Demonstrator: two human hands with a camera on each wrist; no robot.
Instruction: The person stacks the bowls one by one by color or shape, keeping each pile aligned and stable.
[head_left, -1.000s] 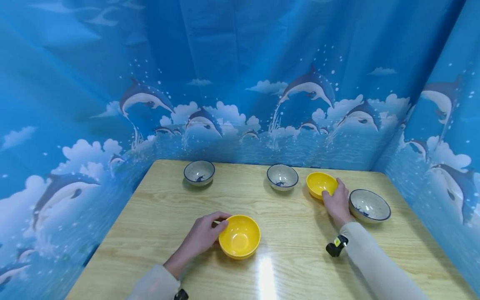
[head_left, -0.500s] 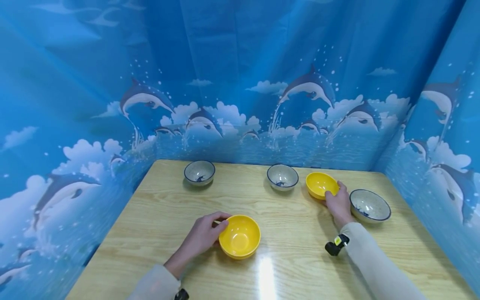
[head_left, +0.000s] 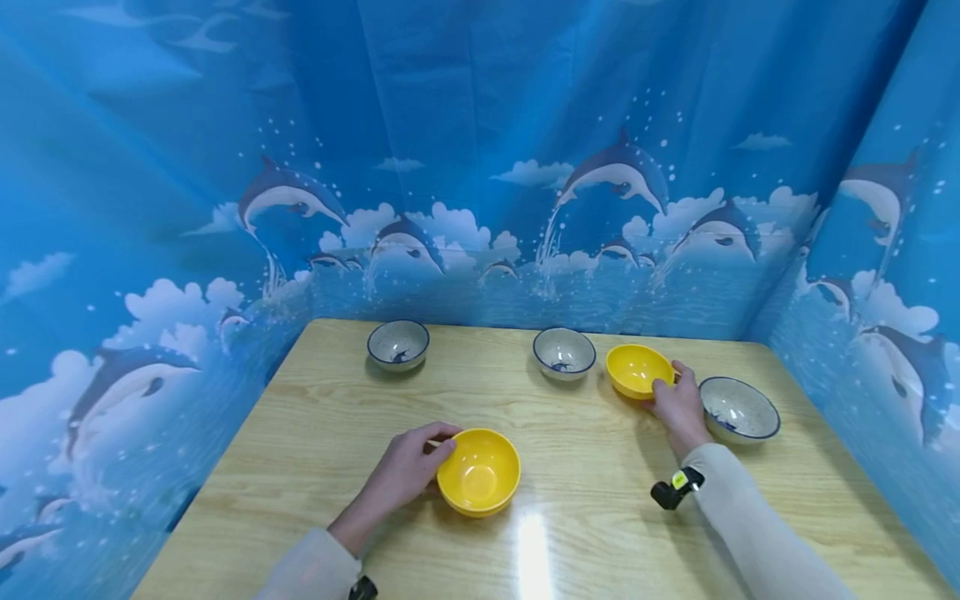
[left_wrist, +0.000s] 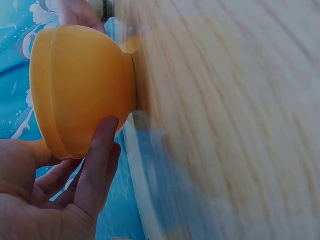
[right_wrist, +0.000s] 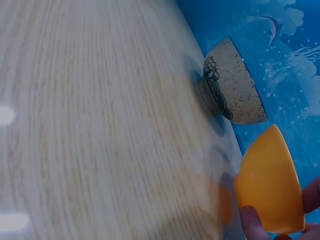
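My left hand [head_left: 407,468] grips the left side of two nested yellow bowls [head_left: 480,483], thumb at the rim and fingers against the outer wall. In the left wrist view, the nested bowls [left_wrist: 87,87] show a second rim line just under the top edge, and their foot is at the tabletop. At the back right my right hand [head_left: 678,410] pinches another yellow bowl [head_left: 637,372] by its near right rim. The right wrist view shows that yellow bowl [right_wrist: 270,182] close over the table, beside a speckled grey bowl [right_wrist: 235,82] with a dark pattern.
On the wooden table [head_left: 330,417], a blue-rimmed grey bowl [head_left: 398,345] stands at the back left and another grey bowl [head_left: 565,353] at back centre. A larger grey bowl [head_left: 738,408] sits just right of my right hand. A blue dolphin-print curtain [head_left: 465,167] surrounds the table.
My right hand has shifted its yellow bowl slightly left, towards the back-centre grey bowl. My left hand and the nested bowls have stayed in place.
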